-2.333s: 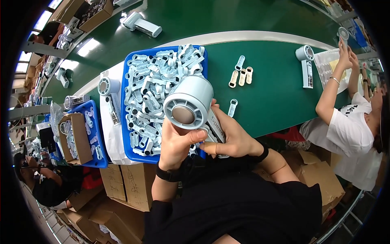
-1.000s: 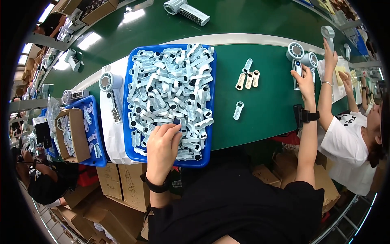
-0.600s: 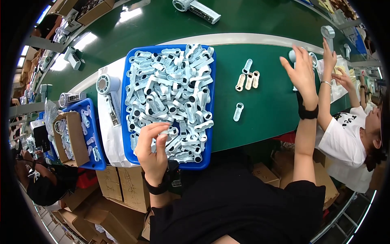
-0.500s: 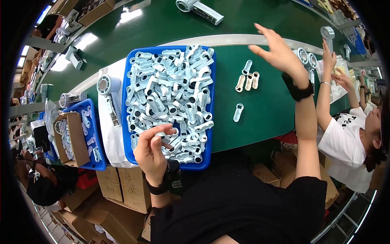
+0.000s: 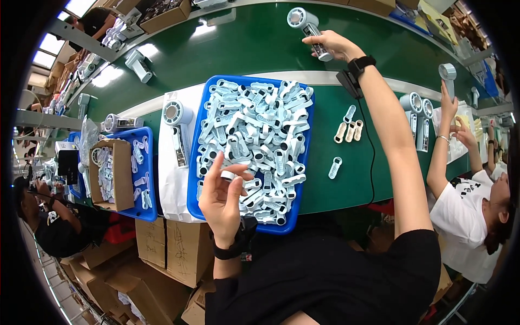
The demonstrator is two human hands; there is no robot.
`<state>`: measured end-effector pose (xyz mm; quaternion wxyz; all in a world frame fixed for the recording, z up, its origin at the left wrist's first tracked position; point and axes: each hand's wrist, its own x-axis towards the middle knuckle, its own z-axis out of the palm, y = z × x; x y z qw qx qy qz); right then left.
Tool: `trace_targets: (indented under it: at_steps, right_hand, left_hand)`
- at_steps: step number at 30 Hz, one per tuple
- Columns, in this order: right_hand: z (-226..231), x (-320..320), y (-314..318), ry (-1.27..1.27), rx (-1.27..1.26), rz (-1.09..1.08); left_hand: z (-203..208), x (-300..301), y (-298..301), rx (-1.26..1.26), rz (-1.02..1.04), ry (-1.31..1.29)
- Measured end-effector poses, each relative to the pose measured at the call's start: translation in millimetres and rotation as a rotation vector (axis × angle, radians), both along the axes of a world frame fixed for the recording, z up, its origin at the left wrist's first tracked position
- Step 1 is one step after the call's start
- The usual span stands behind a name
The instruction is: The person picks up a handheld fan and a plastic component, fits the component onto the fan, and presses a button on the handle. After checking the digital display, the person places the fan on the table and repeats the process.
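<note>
My right hand (image 5: pixel 337 45) reaches over the far green surface, its fingers wrapped round the handle of a light-blue handheld fan (image 5: pixel 311 30). My left hand (image 5: pixel 221 208) is above the near left part of a blue tray (image 5: pixel 287 228), palm turned up. Between its thumb and fingers sits a small pale handle cover (image 5: pixel 228 175), partly hidden by the fingers. Many similar pale-blue covers (image 5: pixel 259 156) heap up in the tray. Right of the tray, a small group of covers (image 5: pixel 350 131) lies on the green mat, some with cream undersides showing. A single cover (image 5: pixel 335 168) lies nearer me.
Left of the tray, another fan (image 5: pixel 175 116) with an uncovered handle rests on white sheeting. Farther left, a smaller blue tray (image 5: pixel 150 214) holds a cardboard box (image 5: pixel 125 179) of parts. Two fans (image 5: pixel 416 104) lie at right, near a co-worker's raised hand (image 5: pixel 449 108) holding a fan.
My right hand has moved far and left, closing on the fan that lay on the far surface. My left hand still has the small cover. The whole view has shifted.
</note>
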<state>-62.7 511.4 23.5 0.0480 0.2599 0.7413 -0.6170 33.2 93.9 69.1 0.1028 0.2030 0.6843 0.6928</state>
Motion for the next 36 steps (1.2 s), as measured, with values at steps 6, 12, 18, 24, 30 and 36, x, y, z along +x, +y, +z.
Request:
trace_targets:
  at_steps: [6,12,18,24,30,36]
  right_hand:
    - [83,109,-135,0.325,-0.420,0.158]
    - [65,188,-215,0.212,-0.584,0.144]
    - [39,194,-243,0.350,-0.104,-0.012]
    - [29,198,-259,0.372,0.284,-0.077]
    - [24,198,-262,0.459,0.470,-0.135]
    - [29,201,-257,0.460,0.359,-0.115]
  left_hand:
    - [-1,-6,5,0.144,0.005,-0.120]
    - [13,12,31,0.049,-0.136,-0.308]
    - [3,22,44,-0.131,-0.153,0.062]
    - [2,21,42,-0.206,-0.139,0.129]
    - [-2,24,45,-0.128,-0.130,-0.079]
    - [-4,22,45,-0.054,-0.151,-0.040]
